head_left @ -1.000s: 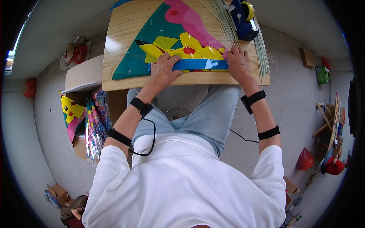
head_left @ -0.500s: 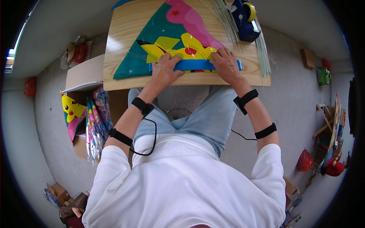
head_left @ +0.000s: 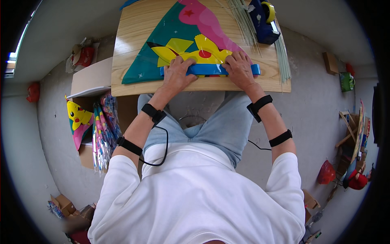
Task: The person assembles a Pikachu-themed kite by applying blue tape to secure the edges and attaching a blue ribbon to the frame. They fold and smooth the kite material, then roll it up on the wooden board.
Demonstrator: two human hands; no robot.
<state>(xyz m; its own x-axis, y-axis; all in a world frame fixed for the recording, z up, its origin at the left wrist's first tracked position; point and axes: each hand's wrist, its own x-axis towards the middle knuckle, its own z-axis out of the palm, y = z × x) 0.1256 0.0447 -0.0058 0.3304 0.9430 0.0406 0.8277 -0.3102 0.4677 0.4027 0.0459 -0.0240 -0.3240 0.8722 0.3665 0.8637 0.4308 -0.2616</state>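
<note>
Currently I read both hands pressed down on a colourful triangular kite sheet [head_left: 185,44] that lies flat on a wooden board [head_left: 130,49] directly ahead of them. My left hand [head_left: 177,74] lies palm-down with fingers spread and loosely curled, fingertips on the blue band [head_left: 208,69] along the sheet's near edge. My right hand [head_left: 239,69] lies palm-down just beside it, fingers likewise extended over the same band. Neither hand is closed around anything; both are flattened, holding the band by pressure only, and the two are near each other but apart.

Orientation of the sheet: the blue band runs left to right under both hands, its right end showing past the right hand. From that edge the triangle narrows away from the hands, so the long axis runs from the hands outward, leaning slightly right, with the apex beyond the fingertips at the far board edge. A yellow cartoon figure [head_left: 195,51] sits just beyond the fingers, and a pink area [head_left: 209,24] lies further out toward the apex.

Beyond and to the right of the right hand, a bundle of thin pale rods [head_left: 243,20] lies on the board, with a blue tape dispenser [head_left: 264,18] touching it on the outer side. Well to the left of the left forearm, a stack of similar printed sheets [head_left: 101,130] stands on the floor
</note>
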